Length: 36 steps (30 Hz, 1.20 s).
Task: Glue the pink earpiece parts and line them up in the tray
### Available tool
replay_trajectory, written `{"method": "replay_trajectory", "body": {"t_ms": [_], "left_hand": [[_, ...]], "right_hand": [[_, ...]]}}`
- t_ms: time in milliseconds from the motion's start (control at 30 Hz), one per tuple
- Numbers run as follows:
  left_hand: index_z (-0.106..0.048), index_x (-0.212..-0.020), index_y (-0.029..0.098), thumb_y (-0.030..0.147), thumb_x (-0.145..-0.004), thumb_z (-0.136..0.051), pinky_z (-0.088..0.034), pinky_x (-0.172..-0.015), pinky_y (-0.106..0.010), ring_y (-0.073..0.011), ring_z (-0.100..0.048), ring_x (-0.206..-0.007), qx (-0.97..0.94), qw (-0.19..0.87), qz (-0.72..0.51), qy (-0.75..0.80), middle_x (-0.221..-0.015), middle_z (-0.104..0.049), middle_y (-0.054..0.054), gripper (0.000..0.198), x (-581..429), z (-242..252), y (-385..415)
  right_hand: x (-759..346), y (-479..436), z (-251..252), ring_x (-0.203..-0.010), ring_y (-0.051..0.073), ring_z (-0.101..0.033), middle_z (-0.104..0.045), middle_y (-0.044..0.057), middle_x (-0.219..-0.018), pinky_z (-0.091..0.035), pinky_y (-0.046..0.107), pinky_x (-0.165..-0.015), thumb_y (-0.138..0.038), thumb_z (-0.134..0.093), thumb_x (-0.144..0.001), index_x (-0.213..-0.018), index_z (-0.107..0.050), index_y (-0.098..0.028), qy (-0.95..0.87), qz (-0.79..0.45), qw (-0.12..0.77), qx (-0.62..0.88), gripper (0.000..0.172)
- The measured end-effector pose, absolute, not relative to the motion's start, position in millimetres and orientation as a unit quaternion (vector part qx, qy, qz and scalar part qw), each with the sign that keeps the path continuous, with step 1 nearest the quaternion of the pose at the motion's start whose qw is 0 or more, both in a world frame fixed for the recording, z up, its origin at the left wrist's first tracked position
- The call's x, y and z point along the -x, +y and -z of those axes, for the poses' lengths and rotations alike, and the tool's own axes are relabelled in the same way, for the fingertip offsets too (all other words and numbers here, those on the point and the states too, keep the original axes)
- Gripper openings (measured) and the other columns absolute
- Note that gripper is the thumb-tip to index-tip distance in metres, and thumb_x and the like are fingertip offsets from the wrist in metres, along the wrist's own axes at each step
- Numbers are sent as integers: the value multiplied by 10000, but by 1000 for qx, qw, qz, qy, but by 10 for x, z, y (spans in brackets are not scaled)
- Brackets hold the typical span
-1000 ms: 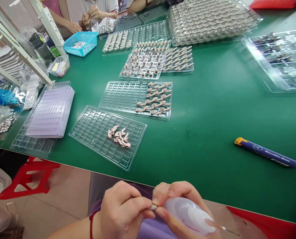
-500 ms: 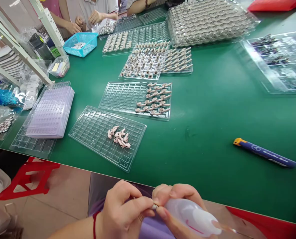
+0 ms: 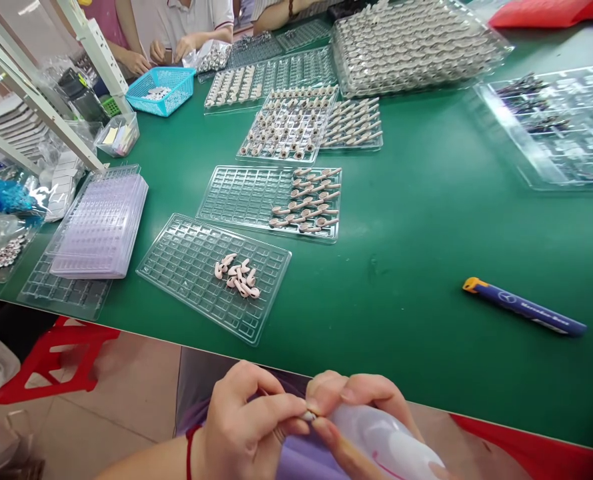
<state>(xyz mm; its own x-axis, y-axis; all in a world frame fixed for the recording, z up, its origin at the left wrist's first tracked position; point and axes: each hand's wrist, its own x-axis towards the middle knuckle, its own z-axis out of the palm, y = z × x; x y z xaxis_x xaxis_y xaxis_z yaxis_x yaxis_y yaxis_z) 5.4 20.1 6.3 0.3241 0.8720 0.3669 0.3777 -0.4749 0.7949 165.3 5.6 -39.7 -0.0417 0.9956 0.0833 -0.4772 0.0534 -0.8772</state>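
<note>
At the table's front edge, my left hand (image 3: 249,417) pinches a small pale earbud piece (image 3: 308,416) between thumb and fingers. My right hand (image 3: 361,407) meets it there, its thumb and fingertip against the same piece. A translucent white squeeze bottle (image 3: 376,430) with a pink mark is held in my right palm, tilted, its lower part cut off by the frame. Most of the earbud piece is hidden by fingertips. Beyond my hands, a clear tray (image 3: 176,280) bears a loose pile of pale pink earbud shells (image 3: 237,275).
Behind it lies another clear tray (image 3: 241,193) with rows of stemmed parts (image 3: 311,200). A blue capped cutter-like tool (image 3: 524,307) lies at right. Stacked purple-tinted trays (image 3: 99,227) stand left, a blue basket (image 3: 169,87) farther back. Co-workers' hands (image 3: 136,61) are across the table.
The squeeze bottle has tipped slightly lower toward the frame's bottom edge. Both hands keep their pinch on the small piece almost unmoved. Across the table, a co-worker's hands have shifted.
</note>
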Motion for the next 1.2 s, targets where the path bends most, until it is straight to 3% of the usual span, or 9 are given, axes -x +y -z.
{"method": "replay_trajectory", "body": {"t_ms": [600,833,1200], "left_hand": [[-663,-992,120,102,-919,-592,-522,-574,-206,-121,-606,-654,-782,216,-413,413,-760,-623,-50,104,-69,-43,208],[-677,-981,160,170,-947,-580,-543,-578,-207,-123,-600,-667,-771,232,-404,434,-769,-617,-45,104,-65,-48,225],[-681,-995,162,120,-927,-590,-526,-560,-187,-107,-589,-650,-771,207,-427,424,-748,-611,-25,121,-108,-59,244]], "right_hand": [[-1668,94,375,-754,135,-628,-672,-3,-833,-573,238,-638,-143,-638,-898,-1042,-541,-326,-435,-575,611,327,252],[-1670,95,449,-718,138,-641,-679,-3,-868,-547,247,-633,-309,-733,-838,-1002,-561,-324,-327,-670,573,339,238],[-1581,103,429,-686,112,-582,-614,-9,-848,-507,234,-620,-340,-781,-780,-959,-592,-300,-212,-727,570,320,264]]}}
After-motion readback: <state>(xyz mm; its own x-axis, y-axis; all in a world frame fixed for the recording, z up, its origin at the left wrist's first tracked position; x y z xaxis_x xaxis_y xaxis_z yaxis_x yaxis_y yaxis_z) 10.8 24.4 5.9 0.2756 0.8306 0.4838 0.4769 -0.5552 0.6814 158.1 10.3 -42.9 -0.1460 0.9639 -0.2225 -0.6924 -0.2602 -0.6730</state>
